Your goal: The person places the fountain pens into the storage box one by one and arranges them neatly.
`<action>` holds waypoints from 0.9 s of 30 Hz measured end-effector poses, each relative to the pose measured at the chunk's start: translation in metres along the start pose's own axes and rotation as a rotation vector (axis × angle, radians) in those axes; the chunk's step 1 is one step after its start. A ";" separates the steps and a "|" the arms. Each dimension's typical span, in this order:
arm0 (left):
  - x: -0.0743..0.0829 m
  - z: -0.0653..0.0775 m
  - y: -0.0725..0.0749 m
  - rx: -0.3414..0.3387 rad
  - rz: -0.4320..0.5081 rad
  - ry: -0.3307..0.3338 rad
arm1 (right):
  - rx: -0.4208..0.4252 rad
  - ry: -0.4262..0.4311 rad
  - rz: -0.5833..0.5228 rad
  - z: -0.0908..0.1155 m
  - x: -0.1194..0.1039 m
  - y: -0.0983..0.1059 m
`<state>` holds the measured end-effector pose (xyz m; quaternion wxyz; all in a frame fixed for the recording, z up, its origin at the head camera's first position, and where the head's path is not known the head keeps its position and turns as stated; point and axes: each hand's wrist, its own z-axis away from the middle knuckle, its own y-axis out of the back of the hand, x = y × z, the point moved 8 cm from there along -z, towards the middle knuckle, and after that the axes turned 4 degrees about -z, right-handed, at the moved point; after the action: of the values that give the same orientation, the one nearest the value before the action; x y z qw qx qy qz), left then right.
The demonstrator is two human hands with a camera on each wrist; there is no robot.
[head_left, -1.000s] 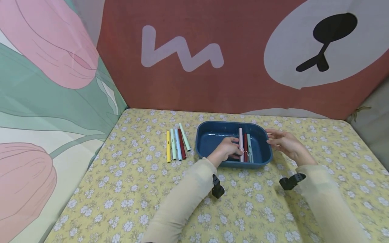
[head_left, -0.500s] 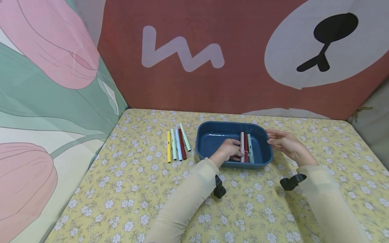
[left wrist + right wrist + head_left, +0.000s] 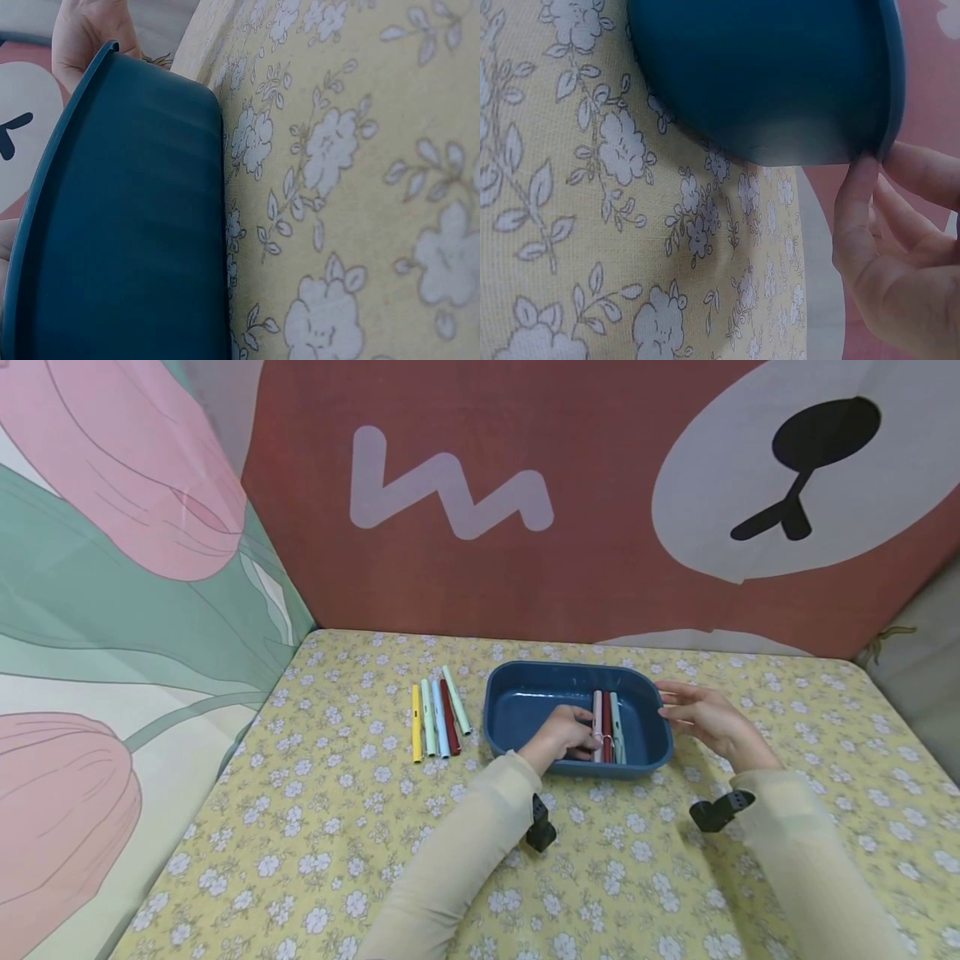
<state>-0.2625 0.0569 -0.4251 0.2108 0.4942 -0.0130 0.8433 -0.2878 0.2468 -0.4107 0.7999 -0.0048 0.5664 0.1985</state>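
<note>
A dark blue rectangular tray with rounded corners (image 3: 525, 677) sits on the table. In its right half a pale pink pen (image 3: 597, 710), a dark red pen (image 3: 607, 714) and a grey-green pen (image 3: 617, 718) lie side by side, pointing away from me. My left hand (image 3: 561, 733) reaches over the near rim, its fingers and thumb on the pink pen; the tray's wall hides most of this hand in the left wrist view. My right hand (image 3: 705, 718) pinches the tray's right rim between thumb and fingers, as the right wrist view (image 3: 900, 262) shows.
Left of the tray several pens lie in a loose row: a yellow pen (image 3: 417, 724), two pale green ones, a light blue pen (image 3: 440, 718) and a dark red one. A yellow flowered cloth (image 3: 300, 827) covers the table. Printed fabric walls (image 3: 450, 577) stand behind and left.
The pink pen's far end has come down and nearer, so it now lies level beside the dark red pen. The left hand shifted slightly right with it; the right hand stayed on the rim.
</note>
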 end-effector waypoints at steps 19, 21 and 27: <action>-0.005 -0.011 -0.003 0.025 -0.007 -0.006 | -0.001 0.000 0.006 0.000 -0.001 -0.001; -0.006 -0.011 -0.003 0.024 -0.005 -0.002 | -0.003 -0.001 0.003 0.000 -0.001 0.000; -0.006 -0.010 -0.002 0.021 0.015 -0.015 | -0.010 -0.007 -0.004 0.000 0.000 -0.001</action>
<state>-0.2678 0.0589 -0.4356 0.1991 0.5028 -0.0093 0.8411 -0.2873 0.2457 -0.4109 0.8022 -0.0094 0.5627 0.1996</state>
